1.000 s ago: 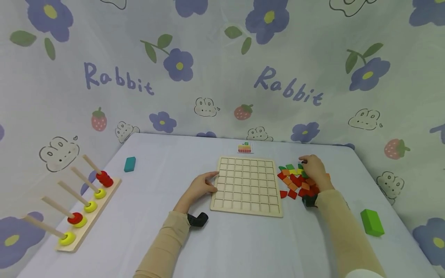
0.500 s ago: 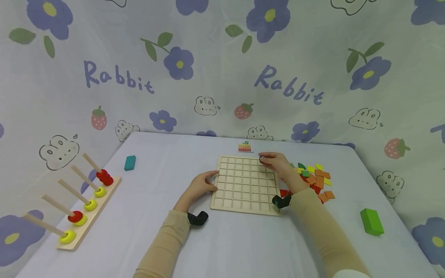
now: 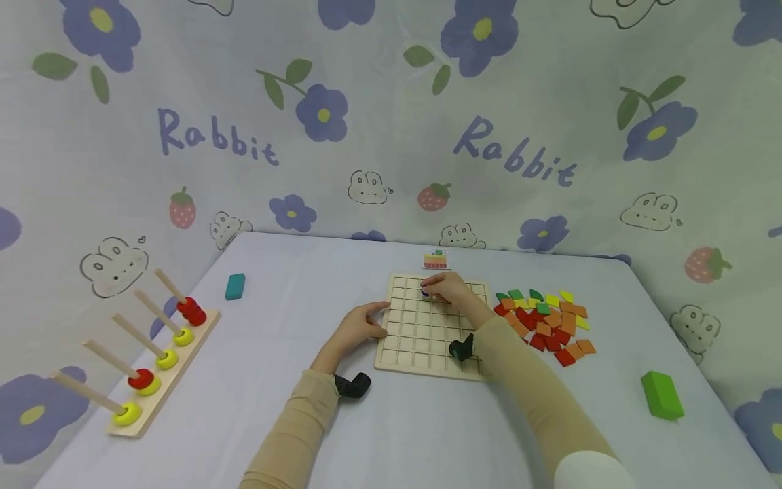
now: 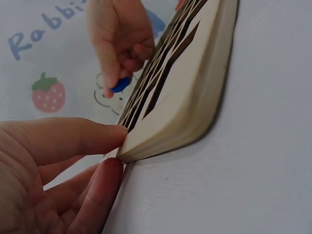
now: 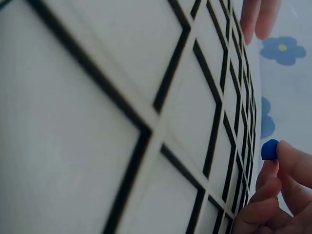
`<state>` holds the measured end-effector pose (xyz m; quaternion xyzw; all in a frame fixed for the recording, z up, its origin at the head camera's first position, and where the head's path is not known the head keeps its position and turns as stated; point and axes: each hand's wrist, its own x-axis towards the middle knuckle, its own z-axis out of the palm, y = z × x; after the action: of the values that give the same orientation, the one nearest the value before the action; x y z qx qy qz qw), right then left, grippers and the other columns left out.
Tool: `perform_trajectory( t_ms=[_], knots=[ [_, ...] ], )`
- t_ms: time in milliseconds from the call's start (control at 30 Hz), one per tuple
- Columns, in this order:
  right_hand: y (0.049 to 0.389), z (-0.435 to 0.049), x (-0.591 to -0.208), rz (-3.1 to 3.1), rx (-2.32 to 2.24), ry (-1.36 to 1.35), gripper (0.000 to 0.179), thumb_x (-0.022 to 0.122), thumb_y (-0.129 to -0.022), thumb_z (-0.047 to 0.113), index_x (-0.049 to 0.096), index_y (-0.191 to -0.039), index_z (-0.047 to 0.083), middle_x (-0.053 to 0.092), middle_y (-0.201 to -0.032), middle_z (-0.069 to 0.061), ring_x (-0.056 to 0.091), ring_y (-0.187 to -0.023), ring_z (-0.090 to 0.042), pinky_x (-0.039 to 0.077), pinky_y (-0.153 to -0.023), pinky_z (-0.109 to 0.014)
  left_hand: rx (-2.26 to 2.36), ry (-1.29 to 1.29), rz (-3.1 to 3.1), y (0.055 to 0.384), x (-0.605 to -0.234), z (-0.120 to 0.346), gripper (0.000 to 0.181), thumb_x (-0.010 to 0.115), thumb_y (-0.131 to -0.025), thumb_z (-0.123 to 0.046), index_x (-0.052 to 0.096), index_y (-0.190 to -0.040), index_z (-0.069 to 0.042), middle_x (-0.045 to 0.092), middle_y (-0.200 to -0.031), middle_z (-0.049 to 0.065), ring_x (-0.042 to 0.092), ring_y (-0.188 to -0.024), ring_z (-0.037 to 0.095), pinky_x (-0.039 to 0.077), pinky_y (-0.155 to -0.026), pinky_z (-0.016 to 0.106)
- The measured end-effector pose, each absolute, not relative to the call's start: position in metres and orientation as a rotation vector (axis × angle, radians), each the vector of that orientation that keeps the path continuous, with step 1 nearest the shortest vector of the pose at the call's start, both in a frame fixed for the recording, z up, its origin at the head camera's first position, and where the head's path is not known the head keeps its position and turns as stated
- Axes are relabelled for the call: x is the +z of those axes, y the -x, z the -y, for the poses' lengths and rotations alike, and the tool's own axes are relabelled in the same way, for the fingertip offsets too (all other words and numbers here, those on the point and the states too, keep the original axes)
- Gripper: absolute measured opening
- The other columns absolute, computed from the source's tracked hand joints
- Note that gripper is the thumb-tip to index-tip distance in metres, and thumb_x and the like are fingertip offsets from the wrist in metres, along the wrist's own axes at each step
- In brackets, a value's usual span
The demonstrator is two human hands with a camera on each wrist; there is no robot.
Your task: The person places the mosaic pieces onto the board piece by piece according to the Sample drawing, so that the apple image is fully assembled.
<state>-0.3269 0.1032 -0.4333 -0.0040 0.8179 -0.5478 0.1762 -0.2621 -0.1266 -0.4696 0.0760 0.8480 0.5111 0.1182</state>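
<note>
A wooden grid board [image 3: 421, 343] of square cells lies on the white table. My left hand [image 3: 359, 326] is at its left edge; in the left wrist view, one fingertip rests on the rim and another presses its side, pinching the edge. Over the upper cells, my right hand [image 3: 449, 288] pinches a small blue piece [image 5: 269, 150] with one rounded side between thumb and fingertips. The piece also shows, above the grid, in the left wrist view. To the board's right lie loose flat tiles [image 3: 542, 329] in red, orange, yellow and green, some overlapping.
A small picture card [image 3: 436, 259] lies behind the board. At the left stands a peg rack [image 3: 161, 401] with red and yellow rings. A teal block [image 3: 235, 286] lies further back left, a green block [image 3: 662, 395] at the right. A flowered curtain [image 3: 391, 136] hangs behind.
My right hand has moved left from the loose tiles to over the board's upper cells, carrying the blue piece. My left hand has stayed at the board's edge. The head view has shifted slightly.
</note>
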Motion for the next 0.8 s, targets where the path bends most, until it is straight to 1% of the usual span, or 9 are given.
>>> perform_trajectory(
  t_ms=[33,100,200,233,300,433,533,667,800],
  knots=[
    [0.328,-0.103,-0.435,-2.348,-1.521,0.026,0.028,0.058,-0.090,0.010,0.062,-0.116,-0.002,0.057,-0.081,-0.001,0.039,-0.061,-0.011,0.035,-0.061,-0.026,1.492,-0.221,-2.483,0.262,-0.470,0.126,0.063,0.073,-0.072,-0.005,0.053,-0.131,-0.014,0.057,-0.073,0.006,0.050,-0.065,0.015,0.042,-0.058,0.027],
    [0.329,-0.102,-0.437,-2.415,-1.456,0.060,0.026,0.057,-0.091,0.010,0.063,-0.114,0.000,0.061,-0.096,-0.006,0.044,-0.071,-0.013,0.037,-0.065,-0.027,1.492,-0.225,-2.484,0.262,-0.470,0.125,0.063,0.073,-0.072,-0.005,0.054,-0.131,-0.014,0.058,-0.073,0.006,0.051,-0.065,0.015,0.042,-0.058,0.027],
    [0.331,-0.103,-0.441,-2.498,-1.366,0.106,0.021,0.057,-0.091,0.011,0.064,-0.109,0.003,0.059,-0.112,-0.012,0.047,-0.085,-0.017,0.039,-0.071,-0.028,1.494,-0.226,-2.483,0.262,-0.471,0.125,0.062,0.073,-0.072,-0.005,0.054,-0.131,-0.015,0.058,-0.073,0.006,0.051,-0.065,0.015,0.042,-0.059,0.026],
    [0.331,-0.103,-0.442,-2.518,-1.343,0.123,0.020,0.057,-0.091,0.011,0.064,-0.108,0.003,0.059,-0.112,-0.013,0.048,-0.086,-0.018,0.039,-0.071,-0.028,1.492,-0.225,-2.484,0.263,-0.471,0.124,0.062,0.074,-0.072,-0.005,0.054,-0.131,-0.015,0.058,-0.073,0.006,0.050,-0.065,0.015,0.042,-0.059,0.026],
    [0.332,-0.103,-0.443,-2.565,-1.294,0.160,0.017,0.059,-0.090,0.011,0.064,-0.104,0.004,0.061,-0.108,-0.014,0.051,-0.085,-0.020,0.041,-0.070,-0.029,1.491,-0.224,-2.486,0.263,-0.471,0.124,0.063,0.074,-0.072,-0.005,0.054,-0.130,-0.015,0.057,-0.073,0.006,0.050,-0.065,0.015,0.042,-0.059,0.026],
    [0.332,-0.102,-0.444,-2.673,-1.187,0.225,0.013,0.063,-0.087,0.011,0.065,-0.098,0.004,0.064,-0.097,-0.010,0.055,-0.081,-0.018,0.044,-0.070,-0.029,1.486,-0.223,-2.489,0.263,-0.471,0.124,0.063,0.074,-0.072,-0.005,0.054,-0.130,-0.015,0.057,-0.073,0.006,0.050,-0.065,0.015,0.042,-0.059,0.026],
    [0.332,-0.101,-0.444,-2.719,-1.120,0.261,0.013,0.065,-0.086,0.013,0.068,-0.095,0.005,0.064,-0.093,-0.007,0.055,-0.079,-0.018,0.044,-0.071,-0.030,1.485,-0.219,-2.494,0.263,-0.471,0.125,0.062,0.074,-0.072,-0.005,0.054,-0.130,-0.015,0.057,-0.074,0.005,0.050,-0.065,0.015,0.042,-0.059,0.026],
    [0.331,-0.100,-0.445,-2.737,-1.075,0.293,0.014,0.065,-0.086,0.014,0.070,-0.097,0.006,0.064,-0.092,-0.006,0.055,-0.080,-0.018,0.044,-0.071,-0.030,1.482,-0.210,-2.502,0.262,-0.471,0.126,0.062,0.074,-0.072,-0.006,0.055,-0.130,-0.016,0.057,-0.074,0.005,0.050,-0.066,0.015,0.041,-0.059,0.026],
    [0.331,-0.099,-0.446,-2.727,-1.088,0.286,0.015,0.065,-0.086,0.015,0.070,-0.098,0.007,0.064,-0.096,-0.008,0.056,-0.084,-0.020,0.045,-0.071,-0.031,1.479,-0.204,-2.505,0.262,-0.471,0.127,0.061,0.074,-0.072,-0.006,0.055,-0.130,-0.016,0.057,-0.074,0.005,0.050,-0.066,0.015,0.041,-0.059,0.026]
  ],
)
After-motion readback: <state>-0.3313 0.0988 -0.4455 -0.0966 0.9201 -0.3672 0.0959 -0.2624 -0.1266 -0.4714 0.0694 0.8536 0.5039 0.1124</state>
